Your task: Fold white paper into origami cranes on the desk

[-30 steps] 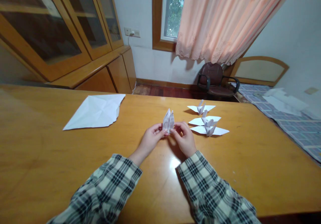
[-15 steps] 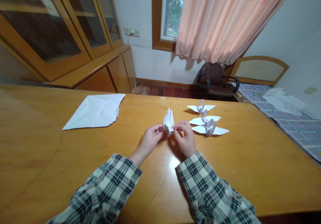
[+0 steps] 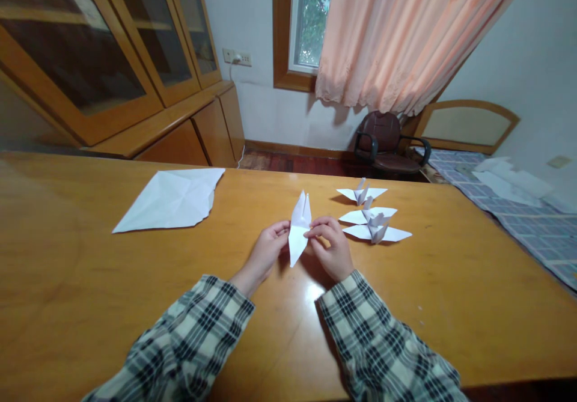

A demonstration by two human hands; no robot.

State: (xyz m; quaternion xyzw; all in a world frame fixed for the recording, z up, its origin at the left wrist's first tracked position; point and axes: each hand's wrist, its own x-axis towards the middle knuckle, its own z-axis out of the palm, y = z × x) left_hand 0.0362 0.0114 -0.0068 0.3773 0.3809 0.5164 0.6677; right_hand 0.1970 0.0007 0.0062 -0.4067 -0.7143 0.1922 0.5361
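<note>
A folded white paper crane (image 3: pixel 298 234) is held between my two hands, above the middle of the table. Its two narrow points face away from me, and a broad flap hangs down toward me. My left hand (image 3: pixel 269 244) pinches its left edge, with some fingertips hidden behind the paper. On the other side, my right hand (image 3: pixel 332 246) has thumb and fingers closed on the right edge. Just right of that hand stand finished paper cranes: a rear one (image 3: pixel 362 194), a middle one (image 3: pixel 368 214) and a front one (image 3: pixel 377 232), wings spread.
A creased white paper sheet (image 3: pixel 174 202) lies at the table's left rear. The wooden table (image 3: pixel 112 312) spans the foreground. Beyond it are a glass-door cabinet (image 3: pixel 135 35), a chair (image 3: pixel 383 140), a pink curtain (image 3: pixel 401 35) and a bed (image 3: pixel 505 191) at right.
The near flap of the folded paper, folded up before, now lies down toward me as a long point. My hands have shifted only slightly; the other cranes and sheet stay put.
</note>
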